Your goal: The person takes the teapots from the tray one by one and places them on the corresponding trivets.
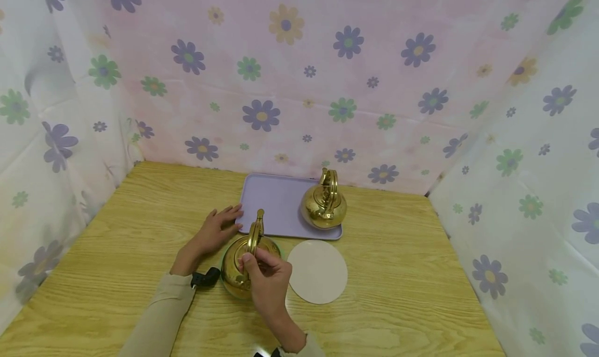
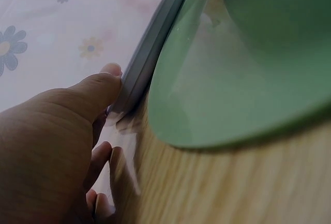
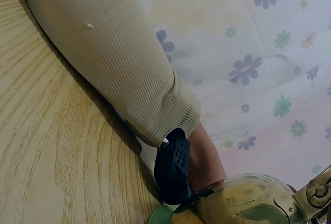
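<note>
My right hand (image 1: pixel 272 287) pinches the overhead handle of a shiny golden kettle (image 1: pixel 230 269). This kettle sits over a round green mat (image 2: pixel 207 115), whose rim shows around it; whether its base touches the mat cannot be told. Beside the kettle, my left hand (image 1: pixel 216 233) has its fingers extended to the left edge of a lilac rectangular tray (image 1: pixel 267 203). In the left wrist view the thumb rests against the tray's rim. A second golden kettle (image 1: pixel 323 214) stands on the tray's right end. The right wrist view hides my right fingers.
A round cream mat (image 1: pixel 319 272) lies right of the held kettle, in front of the tray. The wood-grain table (image 1: pixel 398 284) is bounded by flowered cloth (image 1: pixel 309 87) at the back and sides. A black wrist device (image 1: pixel 206 278) sits on my left sleeve.
</note>
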A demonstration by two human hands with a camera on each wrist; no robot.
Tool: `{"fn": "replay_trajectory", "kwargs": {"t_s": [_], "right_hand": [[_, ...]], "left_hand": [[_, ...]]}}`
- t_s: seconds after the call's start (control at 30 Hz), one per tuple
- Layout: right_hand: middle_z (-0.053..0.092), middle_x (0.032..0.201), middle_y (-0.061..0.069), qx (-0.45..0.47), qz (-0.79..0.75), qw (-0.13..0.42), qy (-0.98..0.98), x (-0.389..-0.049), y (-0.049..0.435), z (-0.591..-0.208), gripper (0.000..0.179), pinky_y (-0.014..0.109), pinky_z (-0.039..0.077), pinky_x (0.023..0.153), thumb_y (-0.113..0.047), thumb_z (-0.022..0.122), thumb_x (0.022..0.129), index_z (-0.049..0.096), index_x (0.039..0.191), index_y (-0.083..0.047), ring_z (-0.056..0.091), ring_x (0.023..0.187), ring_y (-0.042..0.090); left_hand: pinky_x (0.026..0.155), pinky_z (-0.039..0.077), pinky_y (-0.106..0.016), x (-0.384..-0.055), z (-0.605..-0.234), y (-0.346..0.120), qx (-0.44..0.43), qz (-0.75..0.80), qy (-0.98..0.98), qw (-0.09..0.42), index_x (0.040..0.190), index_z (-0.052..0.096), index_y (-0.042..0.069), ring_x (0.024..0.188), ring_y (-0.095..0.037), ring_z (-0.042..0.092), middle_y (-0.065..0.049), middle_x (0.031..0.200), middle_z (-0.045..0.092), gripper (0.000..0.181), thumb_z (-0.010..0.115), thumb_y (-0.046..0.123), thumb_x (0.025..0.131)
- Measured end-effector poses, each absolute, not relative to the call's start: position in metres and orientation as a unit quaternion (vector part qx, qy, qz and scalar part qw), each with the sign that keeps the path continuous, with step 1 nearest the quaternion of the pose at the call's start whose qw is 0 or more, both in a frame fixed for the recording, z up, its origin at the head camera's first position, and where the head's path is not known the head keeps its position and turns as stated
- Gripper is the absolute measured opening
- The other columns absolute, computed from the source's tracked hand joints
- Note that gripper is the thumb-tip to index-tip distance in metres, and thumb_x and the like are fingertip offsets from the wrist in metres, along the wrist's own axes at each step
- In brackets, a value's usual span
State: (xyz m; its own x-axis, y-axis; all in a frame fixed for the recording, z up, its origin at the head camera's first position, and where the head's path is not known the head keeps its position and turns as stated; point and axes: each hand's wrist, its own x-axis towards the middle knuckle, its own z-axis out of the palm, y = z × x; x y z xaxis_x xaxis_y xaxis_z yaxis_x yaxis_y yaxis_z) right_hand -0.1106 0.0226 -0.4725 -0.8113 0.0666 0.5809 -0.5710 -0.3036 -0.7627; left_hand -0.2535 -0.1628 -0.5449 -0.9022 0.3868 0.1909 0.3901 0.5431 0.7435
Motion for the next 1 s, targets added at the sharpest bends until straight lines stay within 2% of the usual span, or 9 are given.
{"fn": "replay_trajectory", "kwargs": {"t_s": [0.27,0.53,0.8,0.93,1.0], "right_hand": [[0.062,0.078,0.04,0.211,0.787,0.176,-0.552,-0.111,0.025,-0.472,0.021,0.026,0.061,0.064,0.005,0.06,0.098,0.065,0.097,0.026,0.07,0.075,0.004],[0.062,0.079,0.041,0.207,0.787,0.157,-0.559,-0.111,0.028,-0.471,0.023,0.029,0.062,0.065,0.003,0.059,0.1,0.064,0.097,0.026,0.069,0.075,0.003],[0.058,0.083,0.049,0.185,0.808,0.123,-0.545,-0.109,0.029,-0.471,0.03,0.023,0.061,0.07,-0.001,0.059,0.101,0.061,0.102,0.029,0.071,0.075,0.004],[0.065,0.085,0.043,0.156,0.792,0.13,-0.576,-0.108,0.033,-0.472,0.028,0.021,0.06,0.07,-0.003,0.061,0.101,0.065,0.106,0.024,0.071,0.077,0.003],[0.071,0.087,0.033,0.139,0.781,0.139,-0.593,-0.108,0.036,-0.472,0.025,0.019,0.058,0.069,-0.003,0.062,0.1,0.069,0.107,0.02,0.07,0.078,0.003]], "left_hand": [[0.122,0.002,-0.065,-0.254,-0.547,-0.164,-0.219,-0.428,-0.877,0.001,0.145,0.053,-0.003,0.15,-0.044,0.029,-0.017,0.159,0.041,0.049,0.064,0.02,0.102],[0.123,0.001,-0.064,-0.256,-0.548,-0.165,-0.219,-0.426,-0.878,-0.003,0.145,0.053,-0.003,0.15,-0.043,0.029,-0.016,0.16,0.04,0.05,0.064,0.02,0.102],[0.122,0.002,-0.066,-0.255,-0.546,-0.163,-0.221,-0.426,-0.878,-0.003,0.145,0.053,-0.004,0.15,-0.044,0.029,-0.017,0.159,0.04,0.049,0.063,0.018,0.102],[0.122,0.002,-0.066,-0.255,-0.547,-0.163,-0.221,-0.427,-0.877,-0.003,0.145,0.052,-0.003,0.15,-0.043,0.029,-0.017,0.16,0.04,0.049,0.062,0.019,0.103],[0.122,0.002,-0.066,-0.255,-0.547,-0.163,-0.22,-0.428,-0.877,-0.001,0.145,0.052,-0.003,0.15,-0.044,0.029,-0.017,0.16,0.04,0.049,0.062,0.02,0.103]]}}
